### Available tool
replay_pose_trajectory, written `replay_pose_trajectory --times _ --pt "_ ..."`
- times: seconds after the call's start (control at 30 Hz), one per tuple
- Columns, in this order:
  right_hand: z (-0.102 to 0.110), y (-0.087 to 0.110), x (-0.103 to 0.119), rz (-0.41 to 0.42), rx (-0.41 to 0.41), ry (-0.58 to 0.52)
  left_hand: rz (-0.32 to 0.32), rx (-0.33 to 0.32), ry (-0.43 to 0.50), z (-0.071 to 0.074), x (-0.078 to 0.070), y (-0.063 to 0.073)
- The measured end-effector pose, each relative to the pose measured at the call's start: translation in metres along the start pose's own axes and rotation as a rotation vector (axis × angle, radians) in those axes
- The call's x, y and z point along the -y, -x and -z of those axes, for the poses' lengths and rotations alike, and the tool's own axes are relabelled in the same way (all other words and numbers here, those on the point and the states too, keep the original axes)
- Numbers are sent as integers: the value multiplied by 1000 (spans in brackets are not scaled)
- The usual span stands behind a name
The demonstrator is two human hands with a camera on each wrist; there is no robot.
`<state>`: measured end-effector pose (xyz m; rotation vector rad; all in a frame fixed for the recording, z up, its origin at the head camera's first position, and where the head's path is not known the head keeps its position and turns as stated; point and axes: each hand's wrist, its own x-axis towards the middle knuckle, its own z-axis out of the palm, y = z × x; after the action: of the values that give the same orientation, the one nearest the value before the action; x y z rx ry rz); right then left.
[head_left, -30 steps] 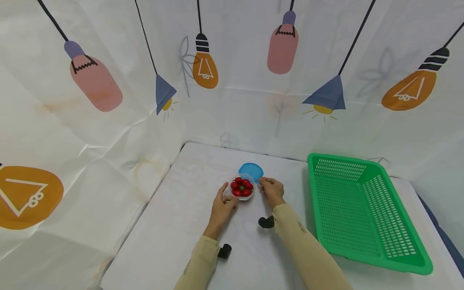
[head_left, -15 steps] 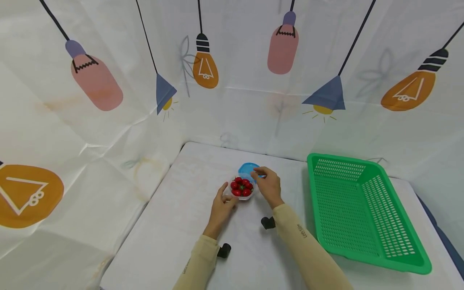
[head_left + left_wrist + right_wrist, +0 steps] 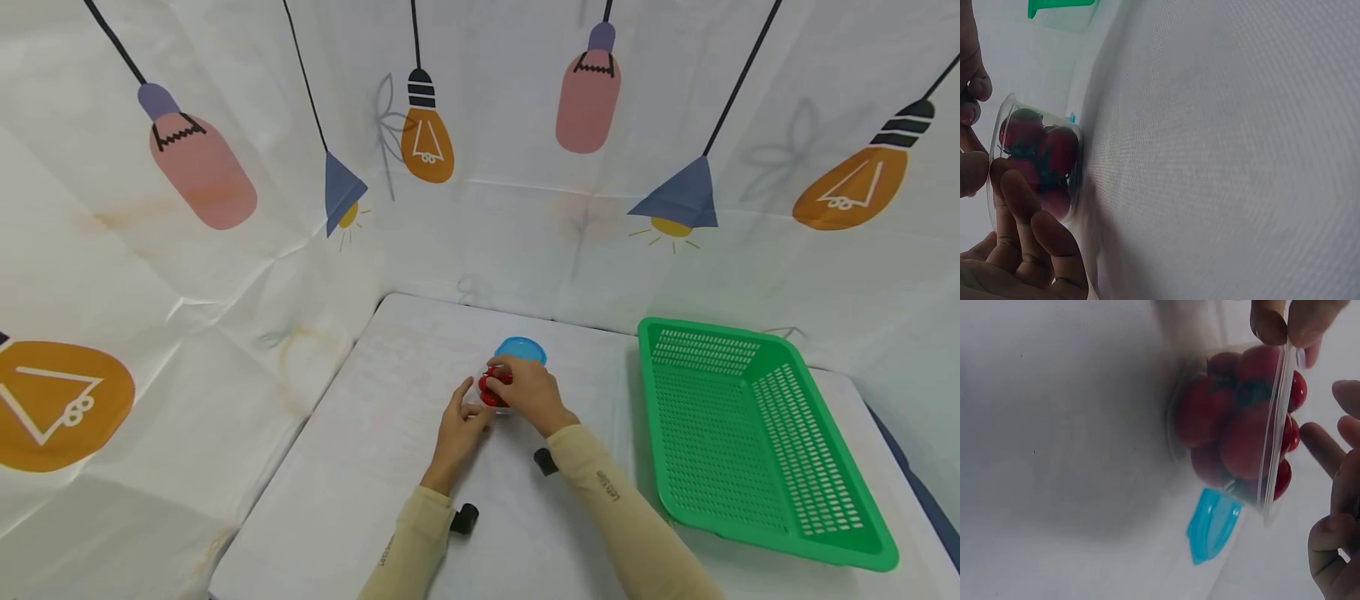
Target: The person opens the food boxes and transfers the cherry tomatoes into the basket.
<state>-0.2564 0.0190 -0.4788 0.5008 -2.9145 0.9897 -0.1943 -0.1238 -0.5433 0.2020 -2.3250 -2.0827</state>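
Observation:
A small clear plastic container (image 3: 1274,444) full of red cherry tomatoes (image 3: 489,398) with green stems sits on the white table. My left hand (image 3: 453,429) is at its near left side; in the right wrist view its fingertips pinch the rim. Over the container's right part reaches my right hand (image 3: 536,396), hiding some of the tomatoes. Its fingers (image 3: 1325,447) are bent loosely just above the tomatoes, thumb and fingers apart, with nothing visible between them. Just behind the container lies a blue lid (image 3: 521,348), also visible in the right wrist view.
A big green plastic basket (image 3: 660,433) with slotted walls stands on the right of the white table (image 3: 360,467). Sheets printed with lamps and bulbs (image 3: 525,233) hang behind and to the left of the table.
My right hand has moved from the blue lid leftward and now hovers over the tomatoes. My left hand and the container have stayed in place.

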Motion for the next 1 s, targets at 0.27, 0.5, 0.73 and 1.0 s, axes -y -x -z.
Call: replay_pose_trajectory --times 0.27,0.5,0.73,1.0 --pt "-8 1 9 -24 45 108 -14 2 7 1 -11 4" --pt "-13 1 9 -54 78 106 -5 -7 5 0 -3 0" --pt "-19 0 6 -73 62 106 -6 -11 14 -2 -3 0" --pt "-23 0 5 -87 31 72 -13 -24 0 -2 -1 -1"
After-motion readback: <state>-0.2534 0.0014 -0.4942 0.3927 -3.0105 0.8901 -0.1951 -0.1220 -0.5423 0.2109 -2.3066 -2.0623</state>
